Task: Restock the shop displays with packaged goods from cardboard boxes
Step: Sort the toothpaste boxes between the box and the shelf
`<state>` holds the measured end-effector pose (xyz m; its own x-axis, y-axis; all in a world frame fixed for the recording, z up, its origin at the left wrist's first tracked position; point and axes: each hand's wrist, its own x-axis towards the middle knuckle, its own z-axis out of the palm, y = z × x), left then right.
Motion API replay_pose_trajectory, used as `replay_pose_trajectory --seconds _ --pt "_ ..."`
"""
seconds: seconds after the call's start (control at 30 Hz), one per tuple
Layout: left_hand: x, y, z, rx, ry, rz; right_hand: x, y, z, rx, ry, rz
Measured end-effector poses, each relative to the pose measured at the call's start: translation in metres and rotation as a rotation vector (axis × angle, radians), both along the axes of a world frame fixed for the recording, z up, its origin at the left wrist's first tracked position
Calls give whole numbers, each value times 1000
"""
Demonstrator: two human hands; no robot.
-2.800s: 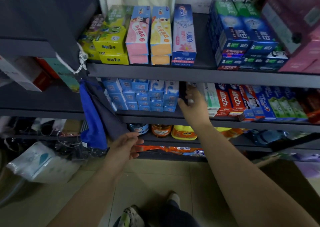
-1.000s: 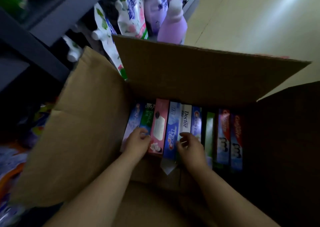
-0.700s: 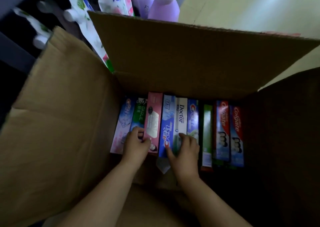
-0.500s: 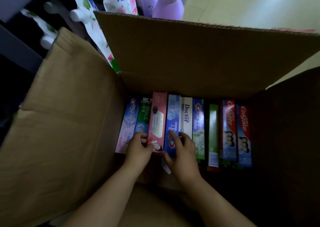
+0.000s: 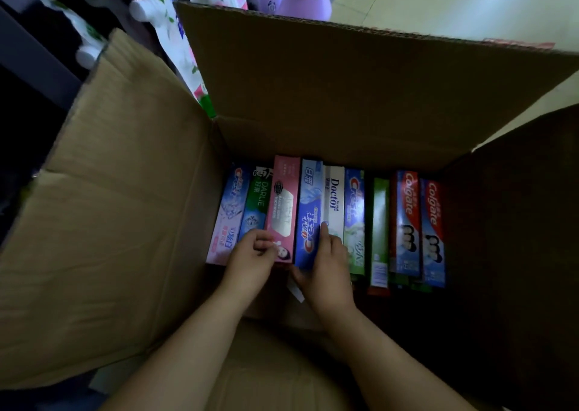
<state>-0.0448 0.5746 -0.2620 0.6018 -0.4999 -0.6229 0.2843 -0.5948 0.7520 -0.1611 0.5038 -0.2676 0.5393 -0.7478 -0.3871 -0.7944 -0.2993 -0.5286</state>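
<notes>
Open brown cardboard box [image 5: 125, 222], flaps spread; a row of toothpaste cartons stands along its far wall. My left hand [image 5: 250, 261] has fingers curled, pinching the near end of the pink toothpaste carton [image 5: 283, 210], third from left. My right hand [image 5: 326, 269] grips the blue toothpaste carton [image 5: 308, 210] just right of it, forefinger extended along its edge.
</notes>
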Motion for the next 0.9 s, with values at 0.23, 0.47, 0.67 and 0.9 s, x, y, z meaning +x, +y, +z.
replay_pose_trajectory --seconds 0.23,0.47,0.67,0.9 --pt "3 -2 18 49 100 -49 -2 0 25 231 -77 -284" --pt "-9 -9 56 -6 381 -68 -8 17 58 398 -222 -338" --pt "4 9 65 -89 425 120 -12 27 64 322 -307 -108" --pt "22 29 64 -167 457 192 -40 -13 30 -10 51 1"
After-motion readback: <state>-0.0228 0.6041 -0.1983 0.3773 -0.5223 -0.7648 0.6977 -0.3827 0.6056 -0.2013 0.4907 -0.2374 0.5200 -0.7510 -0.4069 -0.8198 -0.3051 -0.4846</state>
